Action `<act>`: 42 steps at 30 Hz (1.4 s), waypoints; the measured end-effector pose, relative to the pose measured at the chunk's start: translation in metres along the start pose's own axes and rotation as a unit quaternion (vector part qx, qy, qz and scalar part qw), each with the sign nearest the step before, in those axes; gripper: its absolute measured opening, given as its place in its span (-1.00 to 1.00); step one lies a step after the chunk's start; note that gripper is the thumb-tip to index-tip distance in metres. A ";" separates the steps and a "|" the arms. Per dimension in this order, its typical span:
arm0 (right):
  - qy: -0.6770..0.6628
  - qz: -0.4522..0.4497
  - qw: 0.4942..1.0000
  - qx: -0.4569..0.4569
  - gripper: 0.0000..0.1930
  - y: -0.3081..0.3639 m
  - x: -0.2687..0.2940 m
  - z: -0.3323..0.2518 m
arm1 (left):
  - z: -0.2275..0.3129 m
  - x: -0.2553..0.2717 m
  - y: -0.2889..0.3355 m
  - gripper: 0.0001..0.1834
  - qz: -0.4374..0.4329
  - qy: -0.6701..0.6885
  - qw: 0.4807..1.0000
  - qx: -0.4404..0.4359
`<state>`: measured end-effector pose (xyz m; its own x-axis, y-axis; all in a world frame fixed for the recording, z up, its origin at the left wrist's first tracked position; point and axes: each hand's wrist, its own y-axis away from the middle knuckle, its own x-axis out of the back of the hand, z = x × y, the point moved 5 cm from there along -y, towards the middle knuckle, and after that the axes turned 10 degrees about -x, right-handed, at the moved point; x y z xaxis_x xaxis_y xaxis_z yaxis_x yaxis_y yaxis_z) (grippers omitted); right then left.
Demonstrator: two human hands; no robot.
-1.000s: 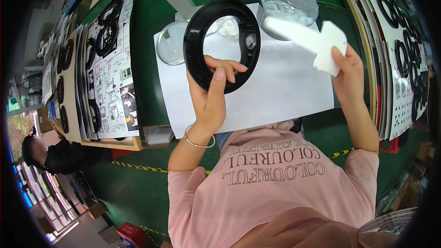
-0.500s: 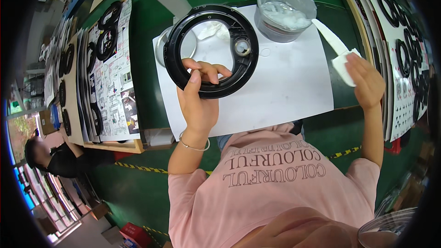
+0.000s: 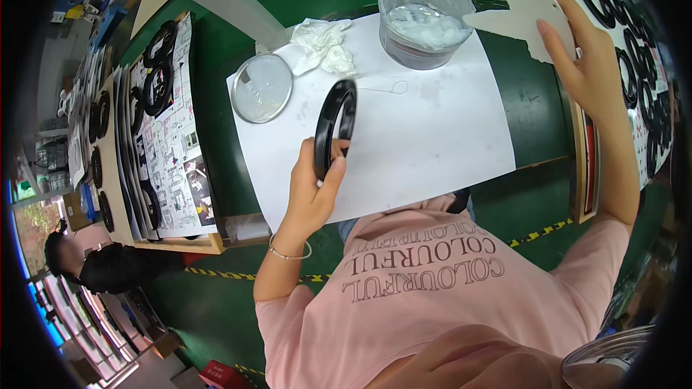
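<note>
My left hand [image 3: 315,186] grips the lower part of a black plastic ring [image 3: 329,130], which is turned nearly edge-on above a white sheet [image 3: 425,151]. In my right hand [image 3: 587,61], raised at the right, is a flat white scraper [image 3: 530,20] with a tapering end. Its narrow tip reaches the right side of a clear plastic tub [image 3: 404,39] that holds whitish, grease-like stuff [image 3: 432,27]; whether the tip touches the tub I cannot tell. The lower fingers of my right hand are partly hidden behind the scraper.
A round clear lid [image 3: 262,88] lies at the sheet's left, beside crumpled white tissue [image 3: 324,45]. A thin looped wire [image 3: 398,87] rests near the middle. Stacked boards with black rings stand left [image 3: 169,137] and right [image 3: 627,65]. Another person [image 3: 108,263] is at far left.
The ring has turned from facing me to nearly edge-on in my left hand, uncovering the lid and tissue. My right hand has risen, and the scraper now shows its broad face.
</note>
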<state>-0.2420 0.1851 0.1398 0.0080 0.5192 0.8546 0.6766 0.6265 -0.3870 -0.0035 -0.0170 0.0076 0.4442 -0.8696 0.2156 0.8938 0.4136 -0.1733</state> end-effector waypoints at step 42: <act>0.030 0.002 0.923 0.384 -0.76 0.077 -0.008 -0.067 | 0.019 -0.003 -0.025 -0.67 0.055 0.548 0.832 0.065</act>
<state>-0.1407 0.1896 0.1263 0.0657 0.5032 0.8617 -0.0457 0.8642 -0.5011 -0.0256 -0.0198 0.0291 0.2650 -0.5187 -0.8128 0.8817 0.4716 -0.0134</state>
